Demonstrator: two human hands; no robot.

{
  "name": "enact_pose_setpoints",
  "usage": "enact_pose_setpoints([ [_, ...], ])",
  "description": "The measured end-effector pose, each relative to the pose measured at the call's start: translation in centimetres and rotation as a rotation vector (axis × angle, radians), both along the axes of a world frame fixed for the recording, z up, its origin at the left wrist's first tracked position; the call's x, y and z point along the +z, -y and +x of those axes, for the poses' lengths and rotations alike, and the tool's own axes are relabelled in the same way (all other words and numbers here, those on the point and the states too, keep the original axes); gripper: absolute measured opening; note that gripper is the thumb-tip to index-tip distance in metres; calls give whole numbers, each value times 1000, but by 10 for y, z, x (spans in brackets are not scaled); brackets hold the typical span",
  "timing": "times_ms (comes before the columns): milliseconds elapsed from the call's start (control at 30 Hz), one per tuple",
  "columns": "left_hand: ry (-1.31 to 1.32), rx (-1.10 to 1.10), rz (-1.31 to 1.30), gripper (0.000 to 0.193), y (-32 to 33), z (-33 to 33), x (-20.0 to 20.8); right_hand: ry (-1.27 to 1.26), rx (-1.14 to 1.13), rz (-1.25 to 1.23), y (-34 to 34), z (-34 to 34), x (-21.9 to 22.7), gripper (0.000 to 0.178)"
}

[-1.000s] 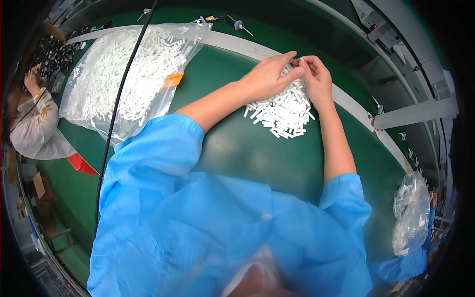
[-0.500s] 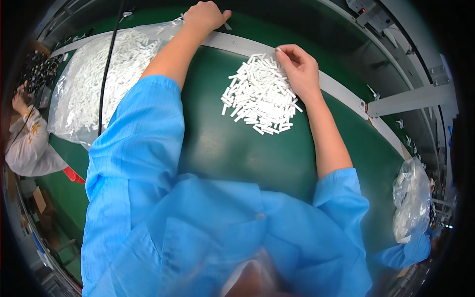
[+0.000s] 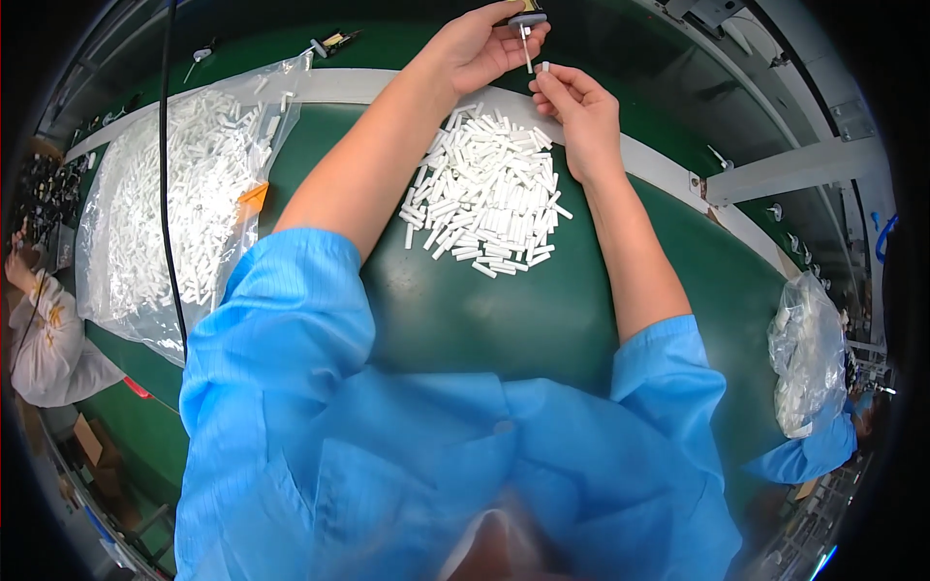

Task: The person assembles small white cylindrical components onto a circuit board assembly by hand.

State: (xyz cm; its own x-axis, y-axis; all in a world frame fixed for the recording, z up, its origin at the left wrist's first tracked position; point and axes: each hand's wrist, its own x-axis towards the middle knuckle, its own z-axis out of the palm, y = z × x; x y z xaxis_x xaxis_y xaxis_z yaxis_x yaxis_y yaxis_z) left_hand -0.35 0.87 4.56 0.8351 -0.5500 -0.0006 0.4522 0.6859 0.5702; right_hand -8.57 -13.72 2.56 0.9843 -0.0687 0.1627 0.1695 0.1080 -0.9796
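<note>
My left hand [image 3: 484,50] reaches past the far rail with its fingers closed on a small part [image 3: 528,19] that has a dark and yellow body and a thin pale shaft pointing down. Close beside that shaft, my right hand [image 3: 586,116] pinches a short white tube [image 3: 545,67] between thumb and fingers. The tube and the shaft's tip are near each other; whether they touch I cannot tell. Below both hands, a loose pile of short white tubes [image 3: 489,184] lies on the green tabletop [image 3: 455,320].
A clear bag [image 3: 126,242] full of white tubes, with an orange tag [image 3: 254,198], lies at left under a hanging black cable [image 3: 165,174]. Beyond the pale rail [image 3: 358,85], similar parts [image 3: 334,44] rest on a green belt. Another clear bag [image 3: 809,358] sits at right. Co-workers appear at both sides.
My left hand has moved right from above the bag and now holds the small part. My right hand has shifted slightly up, still pinching a white tube.
</note>
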Motion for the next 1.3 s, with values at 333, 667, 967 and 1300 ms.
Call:
enact_pose_setpoints([
  [333, -303, 431, -334, 15, 66, -39, 11, 44, -48, 270, 18, 19, -19, 21],
  [667, 316, 393, 321, 11, 15, -38, 52, 37, -30, 138, 12, 5, -8, 21],
  [967, 172, 226, 157, 18, -5, 21, -35, 2, -61, 41, 6, 4, 0, 22],
  [1300, 7, 166, -47, 23, -13, 23, -15, -62, 42, -166, -6, 23, 2, 24],
])
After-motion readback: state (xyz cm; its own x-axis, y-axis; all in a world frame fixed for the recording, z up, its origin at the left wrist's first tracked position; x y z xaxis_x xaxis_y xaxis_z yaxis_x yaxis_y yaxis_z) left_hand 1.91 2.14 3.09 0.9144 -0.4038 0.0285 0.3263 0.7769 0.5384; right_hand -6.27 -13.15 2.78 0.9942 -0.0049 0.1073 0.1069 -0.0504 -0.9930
